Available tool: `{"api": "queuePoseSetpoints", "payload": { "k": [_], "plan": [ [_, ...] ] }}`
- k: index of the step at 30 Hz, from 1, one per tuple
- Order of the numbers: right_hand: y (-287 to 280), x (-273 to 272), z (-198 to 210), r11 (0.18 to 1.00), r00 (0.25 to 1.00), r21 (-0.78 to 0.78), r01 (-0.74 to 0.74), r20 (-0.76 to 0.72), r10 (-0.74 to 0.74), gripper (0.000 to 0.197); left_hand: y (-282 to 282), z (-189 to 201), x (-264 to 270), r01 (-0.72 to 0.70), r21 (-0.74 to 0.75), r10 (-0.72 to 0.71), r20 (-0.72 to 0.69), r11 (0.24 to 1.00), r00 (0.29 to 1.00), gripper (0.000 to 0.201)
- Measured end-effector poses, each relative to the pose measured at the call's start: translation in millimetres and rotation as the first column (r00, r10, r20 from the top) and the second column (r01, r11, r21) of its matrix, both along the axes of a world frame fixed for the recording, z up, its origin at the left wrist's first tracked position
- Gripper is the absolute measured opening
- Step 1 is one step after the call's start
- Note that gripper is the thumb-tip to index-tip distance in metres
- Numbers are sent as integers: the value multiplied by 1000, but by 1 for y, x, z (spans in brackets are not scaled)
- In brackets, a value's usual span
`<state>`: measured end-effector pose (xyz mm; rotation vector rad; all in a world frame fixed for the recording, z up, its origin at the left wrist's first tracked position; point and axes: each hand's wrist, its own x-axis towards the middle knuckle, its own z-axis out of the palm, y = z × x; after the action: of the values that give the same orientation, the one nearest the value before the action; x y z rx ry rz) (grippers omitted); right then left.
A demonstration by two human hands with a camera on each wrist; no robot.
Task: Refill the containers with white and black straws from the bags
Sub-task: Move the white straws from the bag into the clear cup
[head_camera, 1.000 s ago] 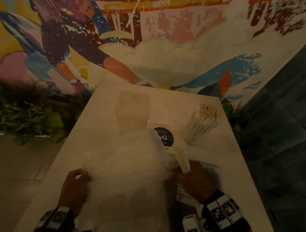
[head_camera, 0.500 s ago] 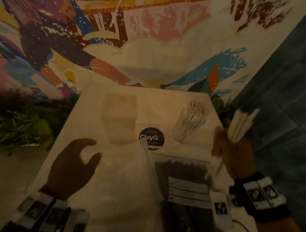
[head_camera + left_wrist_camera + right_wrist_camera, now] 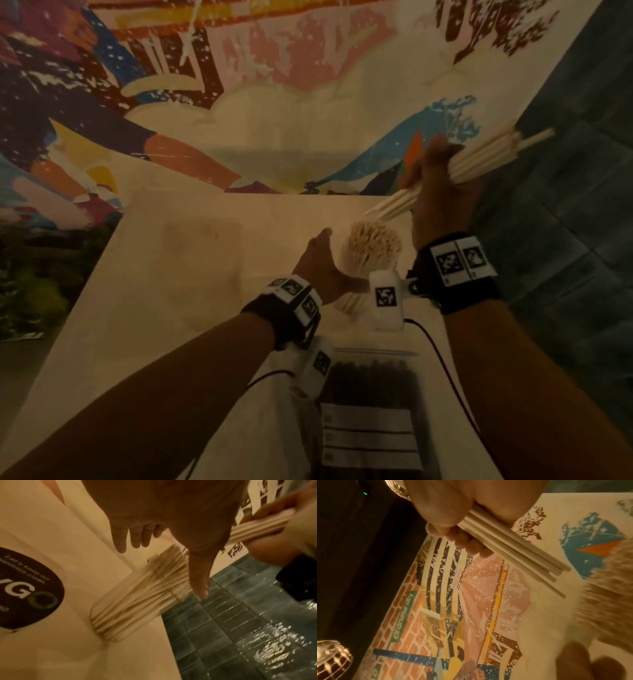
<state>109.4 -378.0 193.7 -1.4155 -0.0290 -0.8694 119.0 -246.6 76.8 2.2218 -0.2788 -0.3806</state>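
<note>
White straws ready to drop in

Right hand (image 3: pixel 442 192) clenches a bundle of white straws (image 3: pixel 479 161) above the container (image 3: pixel 371 260); left hand (image 3: pixel 322 265), fingers released, steadies its side.

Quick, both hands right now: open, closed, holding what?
Left hand: open, fingers straight, beside the container of white straws.
Right hand: holds a bunch of white straws.
</note>
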Motion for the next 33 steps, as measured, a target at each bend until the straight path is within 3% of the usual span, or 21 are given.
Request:
{"api": "queuePoseSetpoints", "payload": {
  "k": [4,7,9,16,29,33],
  "plan": [
    [-5,14,-29,999,997,-43,31,-67,-34,39,-24,-25,16,91,80,-95,52,993,994,123],
    [-9,10,-37,998,995,-21,56,-75,-58,37,-41,-40,18,-24,-139,37,94,990,995,126],
    [-13,6,-37,998,997,-21,60,-52,-61,36,-49,-47,19,-66,-200,92,119,978,989,129],
    [-19,-4,-49,997,997,-63,38,-63,-42,40,-51,-36,17,-89,-133,96,47,987,994,118],
    [-24,21,-38,987,990,-154,-44,-142,21,39,-50,-30,12,-2,-79,11,114,997,993,92],
    [-21,17,-41,988,988,-127,-87,-137,69,38,-51,-29,11,42,-87,-30,136,995,990,105]
  ]
}}
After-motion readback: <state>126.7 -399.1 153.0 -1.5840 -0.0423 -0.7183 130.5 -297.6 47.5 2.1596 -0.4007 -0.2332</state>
